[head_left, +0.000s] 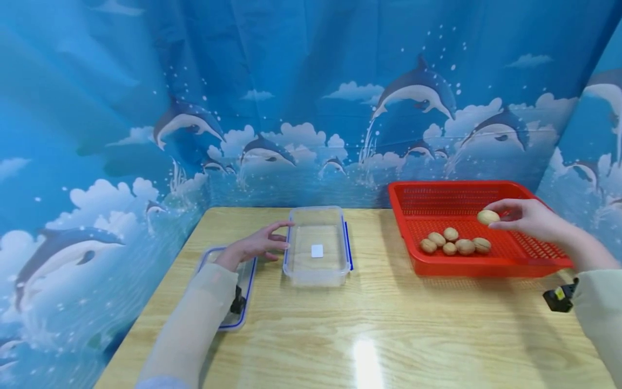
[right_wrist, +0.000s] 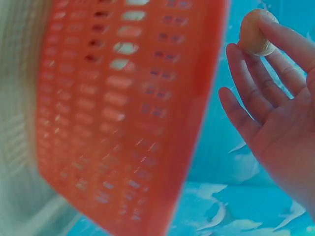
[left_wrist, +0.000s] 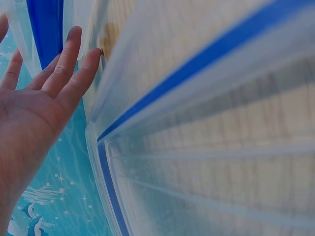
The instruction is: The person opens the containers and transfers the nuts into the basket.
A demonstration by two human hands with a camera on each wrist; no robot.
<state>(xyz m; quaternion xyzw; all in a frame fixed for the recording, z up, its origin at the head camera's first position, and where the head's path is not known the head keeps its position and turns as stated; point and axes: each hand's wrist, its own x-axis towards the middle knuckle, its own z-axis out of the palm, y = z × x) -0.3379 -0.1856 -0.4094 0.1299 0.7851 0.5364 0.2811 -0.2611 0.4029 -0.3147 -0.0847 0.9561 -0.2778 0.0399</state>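
Note:
My right hand (head_left: 527, 219) pinches a walnut (head_left: 488, 217) between thumb and fingertips, above the red plastic basket (head_left: 491, 266). The right wrist view shows that walnut (right_wrist: 257, 32) at the fingertips, beyond the basket rim. Several walnuts (head_left: 465, 247) lie in the left front part of the basket. My left hand (head_left: 255, 243), its fingers loosely spread, is at the left side of a clear plastic box (head_left: 318, 278). Fingertips appear to touch the box's rim. A white square label (head_left: 317, 251) shows in the box, and no walnut is visible inside.
Under my left forearm lies a clear lid with a blue seal (head_left: 245, 308), partly hidden. A blue locking flap (head_left: 348, 246) hangs on the box's right side. The wooden table (head_left: 311, 335) meets a dolphin-print curtain (head_left: 291, 81) behind and at the sides.

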